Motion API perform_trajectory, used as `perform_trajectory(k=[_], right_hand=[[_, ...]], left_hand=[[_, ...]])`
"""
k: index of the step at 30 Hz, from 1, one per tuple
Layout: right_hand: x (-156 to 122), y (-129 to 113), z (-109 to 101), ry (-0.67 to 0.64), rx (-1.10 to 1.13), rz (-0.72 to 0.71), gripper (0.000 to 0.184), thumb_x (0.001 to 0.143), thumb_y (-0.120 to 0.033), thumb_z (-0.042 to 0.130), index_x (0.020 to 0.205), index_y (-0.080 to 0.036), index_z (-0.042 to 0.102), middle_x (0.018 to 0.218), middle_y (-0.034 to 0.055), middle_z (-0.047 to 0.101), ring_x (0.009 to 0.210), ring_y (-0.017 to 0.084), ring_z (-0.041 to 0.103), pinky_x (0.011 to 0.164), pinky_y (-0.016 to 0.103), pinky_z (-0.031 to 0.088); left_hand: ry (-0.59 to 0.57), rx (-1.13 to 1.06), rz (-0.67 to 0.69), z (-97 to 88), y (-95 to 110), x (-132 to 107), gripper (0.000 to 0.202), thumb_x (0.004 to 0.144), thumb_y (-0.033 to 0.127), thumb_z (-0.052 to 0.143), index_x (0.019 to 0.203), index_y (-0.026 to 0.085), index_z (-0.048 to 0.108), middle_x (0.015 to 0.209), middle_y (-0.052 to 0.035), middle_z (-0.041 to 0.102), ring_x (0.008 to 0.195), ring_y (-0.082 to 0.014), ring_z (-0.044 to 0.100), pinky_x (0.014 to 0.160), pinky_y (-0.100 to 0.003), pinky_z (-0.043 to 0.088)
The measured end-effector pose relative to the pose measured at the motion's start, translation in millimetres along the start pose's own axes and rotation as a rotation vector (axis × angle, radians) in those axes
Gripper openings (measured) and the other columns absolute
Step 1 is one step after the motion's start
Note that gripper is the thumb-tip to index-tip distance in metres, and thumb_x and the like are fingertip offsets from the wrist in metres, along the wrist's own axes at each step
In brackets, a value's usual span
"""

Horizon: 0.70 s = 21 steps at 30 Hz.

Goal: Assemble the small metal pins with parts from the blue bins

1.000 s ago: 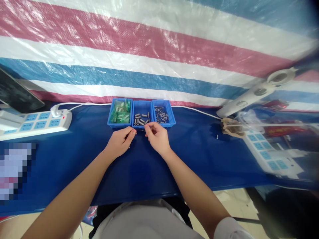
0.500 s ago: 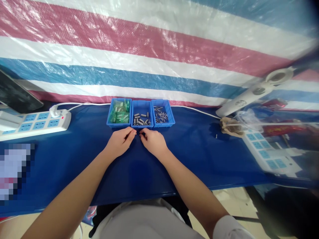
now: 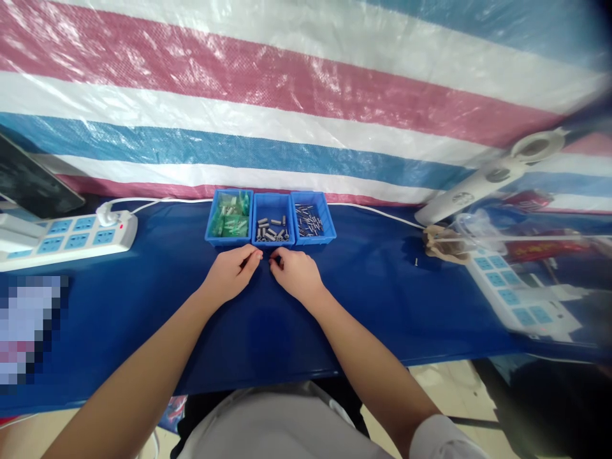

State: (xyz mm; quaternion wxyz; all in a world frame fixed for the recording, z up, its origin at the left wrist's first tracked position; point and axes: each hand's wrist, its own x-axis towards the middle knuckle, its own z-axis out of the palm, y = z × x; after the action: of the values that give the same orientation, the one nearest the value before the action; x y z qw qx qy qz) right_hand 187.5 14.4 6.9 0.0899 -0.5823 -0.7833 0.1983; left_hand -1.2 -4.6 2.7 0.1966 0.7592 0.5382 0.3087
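My left hand point(image 3: 231, 274) and my right hand point(image 3: 297, 274) rest on the blue tablecloth point(image 3: 373, 299), with their pinched fingertips almost meeting just in front of the bins. Each pinch seems to close on a tiny metal part, mostly hidden by the fingers. Three small blue bins stand side by side right behind the hands. The left bin point(image 3: 228, 241) holds green pieces, the middle bin point(image 3: 272, 243) holds short grey cylinders, and the right bin point(image 3: 316, 241) holds thin metal pins.
A white power strip point(image 3: 67, 236) and a dark screen point(image 3: 29, 182) lie at the far left. On the right are a white lamp arm point(image 3: 482, 182), a beige lump point(image 3: 444, 245), a loose screw point(image 3: 415, 261) and another power strip point(image 3: 519, 296). A striped tarp point(image 3: 306, 95) hangs behind.
My right hand has come down from the middle bin's front edge and moved left, so its fingertips are now close to the left hand's. The left hand has barely moved.
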Motion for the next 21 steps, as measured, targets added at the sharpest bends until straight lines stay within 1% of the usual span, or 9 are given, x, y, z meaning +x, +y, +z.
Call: perform_trajectory(k=[5,8,11,14,17,21], right_hand=[[-2.2,-1.0,-0.4,-0.002,0.008,-0.017,0.020,0.095,-0.037,0.056,0.105,-0.026,0.069,0.092,0.0014,0.077,0.083,0.021,0.072,0.068,0.029,0.044],[-3.0,-1.8,-2.2,-0.013,0.019,-0.021,0.016,0.093,-0.034,0.058,0.100,-0.025,0.069,0.090,0.0019,0.077,0.080,0.021,0.071,0.066,0.028,0.043],[-3.7,-2.9,-4.6,-0.001,0.077,-0.039,0.012,0.090,-0.031,0.059,0.092,-0.023,0.068,0.089,0.0020,0.076,0.078,0.019,0.069,0.065,0.028,0.042],[-4.9,-3.9,-6.0,0.009,0.199,-0.055,0.010,0.089,-0.028,0.059,0.089,-0.023,0.067,0.084,0.0006,0.074,0.077,0.017,0.068,0.067,0.026,0.043],[-6.8,-5.0,-5.5,0.037,0.361,-0.113,0.009,0.089,-0.026,0.059,0.089,-0.022,0.067,0.082,-0.0009,0.073,0.074,0.014,0.067,0.069,0.025,0.046],[-8.1,-6.4,-1.4,0.171,0.558,-0.219,0.011,0.088,-0.024,0.058,0.091,-0.021,0.068,0.083,-0.0008,0.072,0.074,0.012,0.066,0.070,0.023,0.050]], left_hand=[[-0.009,-0.010,-0.009,0.6,0.0,-0.3,0.034,0.104,0.038,0.043,0.094,0.018,0.068,0.075,-0.0002,0.071,0.066,-0.0126,0.065,0.062,-0.022,0.045],[-0.009,-0.006,-0.009,0.7,0.1,-0.3,0.033,0.104,0.039,0.043,0.094,0.019,0.067,0.076,-0.0002,0.071,0.065,-0.0129,0.064,0.062,-0.023,0.045],[-0.015,-0.016,-0.015,0.6,0.4,0.0,0.033,0.104,0.039,0.043,0.094,0.018,0.067,0.077,-0.0005,0.071,0.066,-0.0132,0.065,0.063,-0.023,0.046],[-0.018,-0.029,-0.013,0.6,0.0,0.1,0.033,0.104,0.039,0.043,0.093,0.018,0.067,0.078,-0.0009,0.072,0.067,-0.0134,0.065,0.064,-0.023,0.046],[-0.018,-0.025,-0.014,0.7,-0.3,0.2,0.033,0.103,0.039,0.044,0.093,0.019,0.067,0.079,-0.0007,0.072,0.067,-0.0131,0.065,0.064,-0.023,0.046],[-0.013,-0.024,-0.027,0.2,0.7,0.7,0.031,0.103,0.038,0.046,0.093,0.019,0.068,0.077,0.0006,0.070,0.063,-0.0118,0.061,0.064,-0.023,0.045]])
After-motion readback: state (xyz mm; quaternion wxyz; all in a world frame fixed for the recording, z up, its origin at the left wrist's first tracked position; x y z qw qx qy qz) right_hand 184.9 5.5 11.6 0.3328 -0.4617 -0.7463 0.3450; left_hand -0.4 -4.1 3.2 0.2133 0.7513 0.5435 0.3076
